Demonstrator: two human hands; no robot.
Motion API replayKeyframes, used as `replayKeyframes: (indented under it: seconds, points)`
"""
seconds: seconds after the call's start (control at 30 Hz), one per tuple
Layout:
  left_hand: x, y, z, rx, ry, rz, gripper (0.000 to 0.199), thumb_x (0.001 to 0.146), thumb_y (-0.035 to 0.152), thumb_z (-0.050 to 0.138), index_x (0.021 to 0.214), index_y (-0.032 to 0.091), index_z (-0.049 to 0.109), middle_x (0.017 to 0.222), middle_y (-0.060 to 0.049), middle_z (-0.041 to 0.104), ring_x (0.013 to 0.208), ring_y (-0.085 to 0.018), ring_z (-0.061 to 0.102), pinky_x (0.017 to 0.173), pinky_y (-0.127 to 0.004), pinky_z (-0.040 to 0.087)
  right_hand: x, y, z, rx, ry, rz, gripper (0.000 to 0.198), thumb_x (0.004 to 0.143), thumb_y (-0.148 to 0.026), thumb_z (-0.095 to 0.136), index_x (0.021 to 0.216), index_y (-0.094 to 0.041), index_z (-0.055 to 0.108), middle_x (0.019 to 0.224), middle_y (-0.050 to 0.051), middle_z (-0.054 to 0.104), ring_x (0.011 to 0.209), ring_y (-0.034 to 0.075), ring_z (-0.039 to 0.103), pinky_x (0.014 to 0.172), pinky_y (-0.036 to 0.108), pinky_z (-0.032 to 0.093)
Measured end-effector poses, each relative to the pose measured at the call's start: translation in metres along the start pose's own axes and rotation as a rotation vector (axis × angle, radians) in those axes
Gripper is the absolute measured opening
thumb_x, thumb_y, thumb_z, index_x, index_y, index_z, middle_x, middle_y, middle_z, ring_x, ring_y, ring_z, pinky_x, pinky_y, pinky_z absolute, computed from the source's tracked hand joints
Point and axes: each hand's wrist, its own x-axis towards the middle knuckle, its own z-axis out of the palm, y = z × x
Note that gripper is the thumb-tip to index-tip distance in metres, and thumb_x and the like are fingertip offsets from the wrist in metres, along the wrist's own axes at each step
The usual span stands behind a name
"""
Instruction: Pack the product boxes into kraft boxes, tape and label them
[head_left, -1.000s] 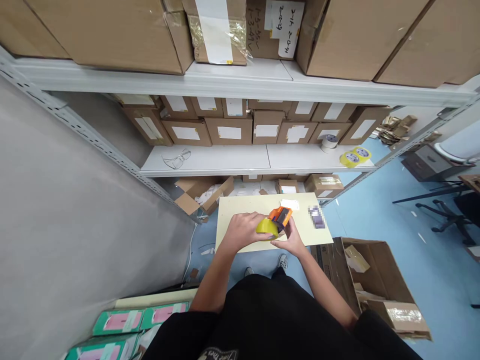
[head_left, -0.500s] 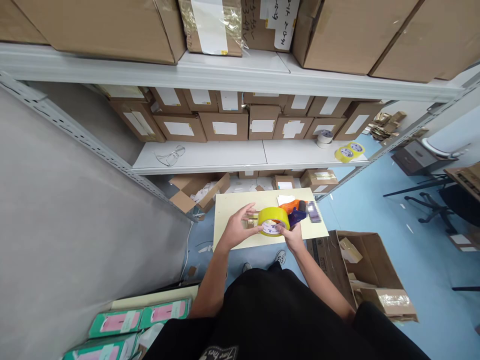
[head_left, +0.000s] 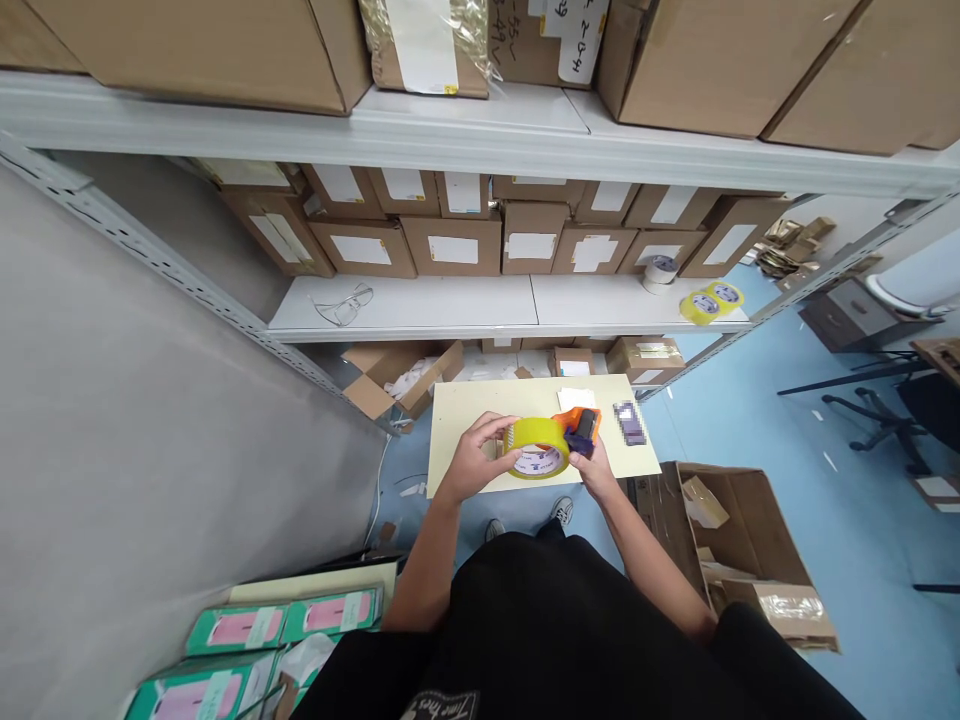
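I see my left hand [head_left: 471, 458] curled around the left rim of the yellow tape roll [head_left: 537, 447], fingers clasped on it; my right hand [head_left: 592, 474] grips the orange and purple tape dispenser [head_left: 579, 427] that carries the roll, fingers closed on its handle; both sit over the pale yellow board [head_left: 465, 405], roughly at its centre; the roll's white core label has print too small to read; a white slip [head_left: 576, 399] lies at twelve o'clock from the dispenser, a blurred purple item [head_left: 628, 423] at three o'clock; far at one o'clock two more yellow rolls [head_left: 711, 302] rest on the grey shelf [head_left: 450, 308]; handwriting on a top box label [head_left: 566, 28] stays illegible; green and pink packs [head_left: 285, 624] lie at seven o'clock.
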Motion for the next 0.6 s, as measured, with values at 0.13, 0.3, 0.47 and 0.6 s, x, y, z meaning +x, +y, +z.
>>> replayKeyframes:
  seconds: [0.13, 0.3, 0.47, 0.6]
  points:
    - [0.003, 0.009, -0.005, 0.093, 0.035, 0.073, 0.051, 0.089, 0.030, 0.076, 0.138, 0.027, 0.066, 0.124, -0.008, 0.067, 0.117, -0.023, 0.064, 0.098, -0.036, 0.058, -0.001, -0.008, -0.010, -0.209, 0.049, -0.049, 0.075, 0.061, -0.065, 0.093, 0.119, -0.024, 0.067, 0.114, 0.009, 0.075, 0.107, 0.034, 0.071, 0.097, 0.050, 0.059]
    - [0.004, 0.022, -0.008, 0.188, 0.044, 0.140, 0.053, 0.089, 0.030, 0.077, 0.140, 0.027, 0.065, 0.128, -0.009, 0.069, 0.117, -0.024, 0.066, 0.097, -0.036, 0.059, 0.000, -0.014, -0.020, -0.330, 0.045, -0.101, 0.066, 0.064, -0.061, 0.093, 0.113, -0.022, 0.070, 0.108, 0.008, 0.074, 0.102, 0.032, 0.070, 0.093, 0.048, 0.059]
    - [0.005, 0.030, -0.010, 0.275, 0.013, 0.183, 0.060, 0.089, 0.028, 0.078, 0.146, 0.027, 0.059, 0.126, -0.009, 0.070, 0.115, -0.023, 0.068, 0.100, -0.037, 0.057, 0.002, -0.016, -0.015, -0.241, 0.095, -0.106, 0.071, 0.075, -0.061, 0.086, 0.131, -0.025, 0.061, 0.119, 0.008, 0.070, 0.105, 0.028, 0.069, 0.092, 0.043, 0.060]
    - [0.005, 0.029, -0.008, 0.280, -0.020, 0.215, 0.065, 0.090, 0.027, 0.077, 0.151, 0.029, 0.054, 0.125, -0.008, 0.071, 0.117, -0.024, 0.068, 0.103, -0.039, 0.056, 0.002, -0.021, -0.005, -0.261, 0.024, -0.092, 0.071, 0.076, -0.059, 0.086, 0.133, -0.027, 0.058, 0.123, 0.008, 0.068, 0.111, 0.029, 0.068, 0.095, 0.043, 0.060]
